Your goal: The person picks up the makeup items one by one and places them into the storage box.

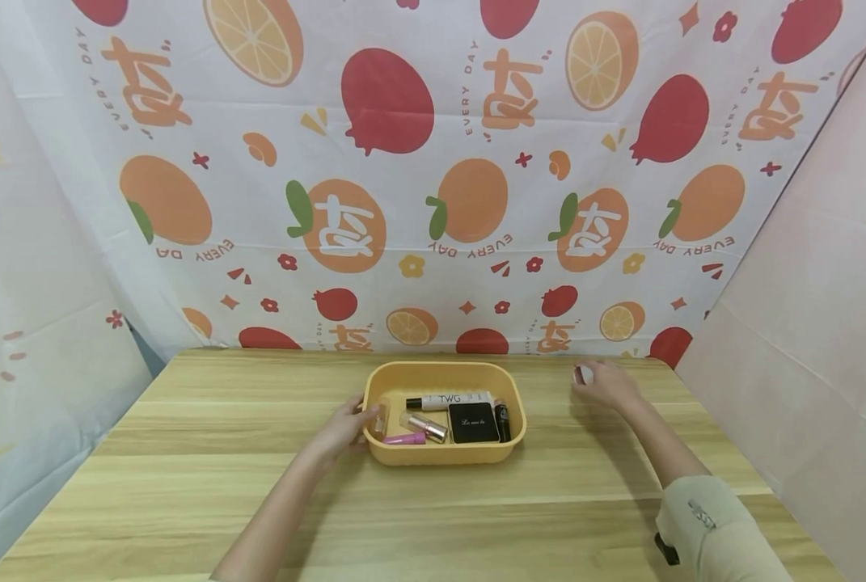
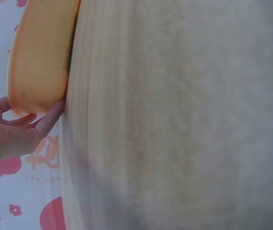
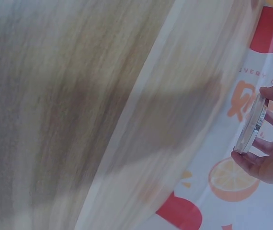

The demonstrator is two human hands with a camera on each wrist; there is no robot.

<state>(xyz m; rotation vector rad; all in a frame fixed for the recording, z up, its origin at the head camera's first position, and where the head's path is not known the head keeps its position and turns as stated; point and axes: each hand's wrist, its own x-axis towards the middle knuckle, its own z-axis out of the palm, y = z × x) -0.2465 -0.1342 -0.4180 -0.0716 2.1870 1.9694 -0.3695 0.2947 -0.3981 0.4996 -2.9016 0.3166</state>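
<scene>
My left hand (image 1: 343, 433) grips the left end of a yellow plastic basket (image 1: 443, 457), thumb over the rim and fingers against the outer wall. The left wrist view shows the same basket (image 2: 45, 52) from outside, fingers (image 2: 50, 120) at its rounded corner. Over the table's back right, my right hand (image 1: 610, 386) holds a small silver-rimmed compact (image 3: 251, 125) by its edges, between thumb and fingertips. Inside the basket lie a black square case (image 1: 474, 423), a white tube (image 1: 450, 399) with a black cap, a lipstick (image 1: 427, 428), a pink tube (image 1: 406, 439) and a dark small bottle (image 1: 502, 422).
The wood-grain table (image 1: 185, 485) ends at a fruit-print cloth (image 1: 418, 267) hanging behind it. Pale cloths hang at the left (image 1: 40, 323) and right (image 1: 825, 323). An amber item (image 1: 380, 420) stands at the basket's left inner end.
</scene>
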